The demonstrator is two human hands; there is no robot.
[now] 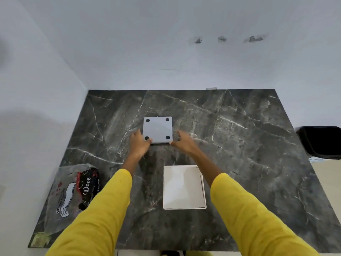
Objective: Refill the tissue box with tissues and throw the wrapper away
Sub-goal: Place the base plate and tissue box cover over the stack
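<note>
A white square tissue box part point(158, 129), bottom side up with a black pad at each corner, lies in the middle of the dark marble table point(239, 145). My left hand point(139, 143) grips its near left corner and my right hand point(182, 142) holds its near right corner. Closer to me sits a white open tray-like box part point(184, 187), apparently filled with white tissues. A crumpled clear plastic wrapper point(72, 191) with black, red and white "Dove" print lies at the table's near left, partly hidden by my left yellow sleeve.
A black bin point(321, 141) stands off the table's right edge. White walls close the back and left sides. A yellowish scrap point(39, 239) lies at the near left corner.
</note>
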